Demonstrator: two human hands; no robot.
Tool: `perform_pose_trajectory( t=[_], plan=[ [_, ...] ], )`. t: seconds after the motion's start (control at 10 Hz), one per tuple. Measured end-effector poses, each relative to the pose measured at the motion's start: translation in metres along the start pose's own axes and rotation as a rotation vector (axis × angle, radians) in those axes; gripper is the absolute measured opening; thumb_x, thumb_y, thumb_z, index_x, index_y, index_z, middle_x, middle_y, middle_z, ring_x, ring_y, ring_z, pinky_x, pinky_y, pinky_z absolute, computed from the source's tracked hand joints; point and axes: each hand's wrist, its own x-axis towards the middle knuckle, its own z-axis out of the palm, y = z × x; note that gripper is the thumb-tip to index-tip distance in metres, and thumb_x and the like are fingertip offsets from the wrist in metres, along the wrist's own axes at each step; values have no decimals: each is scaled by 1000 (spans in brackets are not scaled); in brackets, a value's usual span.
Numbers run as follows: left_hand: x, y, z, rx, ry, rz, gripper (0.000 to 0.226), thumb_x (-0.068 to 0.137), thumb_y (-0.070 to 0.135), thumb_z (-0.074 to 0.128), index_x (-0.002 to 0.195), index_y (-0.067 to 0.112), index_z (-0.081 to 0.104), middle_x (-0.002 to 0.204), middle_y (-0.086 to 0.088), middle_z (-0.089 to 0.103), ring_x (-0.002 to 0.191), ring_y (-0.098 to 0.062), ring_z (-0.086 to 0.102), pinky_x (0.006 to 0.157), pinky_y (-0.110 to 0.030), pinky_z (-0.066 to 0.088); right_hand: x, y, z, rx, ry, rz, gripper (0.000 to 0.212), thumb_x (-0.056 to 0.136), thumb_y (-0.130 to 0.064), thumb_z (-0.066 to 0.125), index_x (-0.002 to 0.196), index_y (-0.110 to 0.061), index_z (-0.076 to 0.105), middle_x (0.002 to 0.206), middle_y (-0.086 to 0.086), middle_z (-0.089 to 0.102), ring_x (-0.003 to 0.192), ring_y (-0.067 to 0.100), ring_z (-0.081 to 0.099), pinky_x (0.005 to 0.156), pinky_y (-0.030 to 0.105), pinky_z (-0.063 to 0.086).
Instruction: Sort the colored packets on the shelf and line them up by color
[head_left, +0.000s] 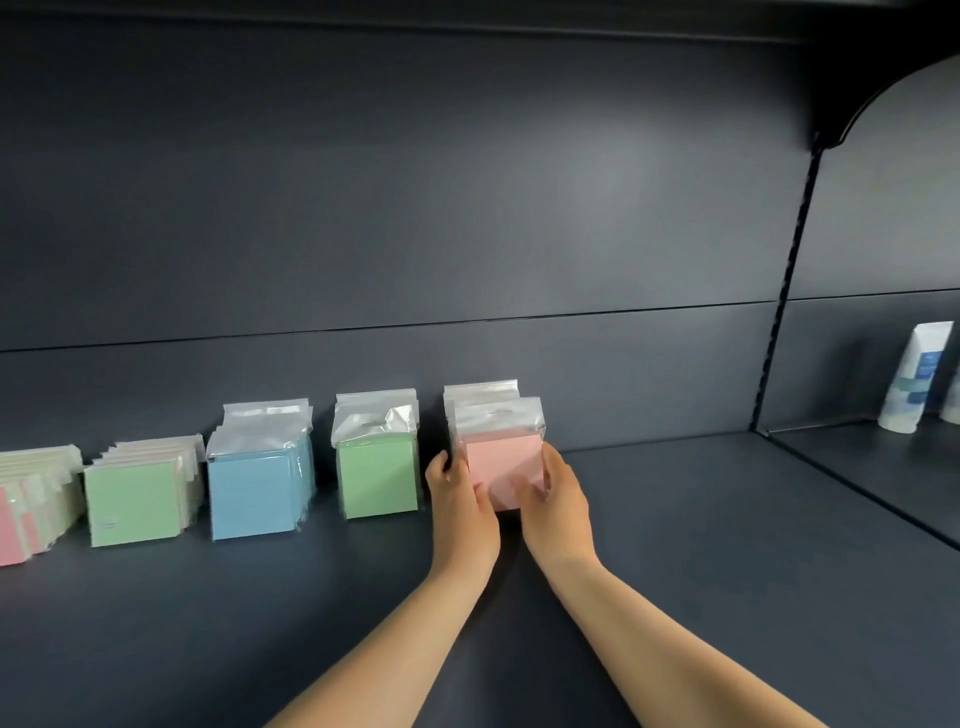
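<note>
I find both hands at the pink row, the rightmost on the dark grey metal shelf (675, 519). My left hand (460, 499) and right hand (556, 493) each have a grip on the front pink square packet in clear plastic wrap (501, 467), fingers curled round its sides; it stands upright against a second wrapped packet behind it. To the left stand a green packet row (376, 480), a blue packet row (254, 493), a second green row (136, 501) and a mixed pink-and-pale stack (31, 504) at the frame edge.

Judgement: the pink row is being squared up. The mixed stack remains unsorted; next I would release and reach far left.
</note>
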Motion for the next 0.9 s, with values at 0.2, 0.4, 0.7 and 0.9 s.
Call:
perform_pose_trajectory(
  t=[0.2, 0.4, 0.7, 0.9],
  plan=[
    [12, -4, 9, -9, 23, -54, 56, 93, -4, 35, 147, 8, 24, 149, -9, 29, 132, -19, 36, 106, -22, 30, 13, 2, 7, -53, -47, 33, 43, 95, -9, 44, 135, -26, 43, 108, -8, 57, 98, 11, 54, 65, 12, 39],
    [18, -12, 9, -50, 6, -111, 52, 93, -1, 35, 141, 20, 34, 131, -1, 54, 114, -18, 52, 90, -25, 41, 21, 7, 11, -45, -73, 54, 43, 96, -10, 45, 136, -27, 44, 103, -8, 58, 88, 7, 52, 56, 4, 35],
    [18, -9, 5, -33, 3, -82, 50, 92, -1, 38, 137, 22, 41, 116, 6, 56, 97, -10, 48, 82, -19, 34, 23, 5, 8, -29, -76, 58, 42, 95, -12, 48, 136, -23, 45, 113, -4, 59, 95, 10, 51, 76, 19, 39],
    [14, -7, -15, 26, -86, -177, 57, 95, 13, 44, 148, 15, 24, 149, -3, 38, 135, -21, 39, 108, -32, 35, 6, -12, -6, -98, -82, 78, 54, 95, -17, 49, 145, -12, 31, 143, 5, 44, 128, 22, 45, 101, 31, 40]
  ],
)
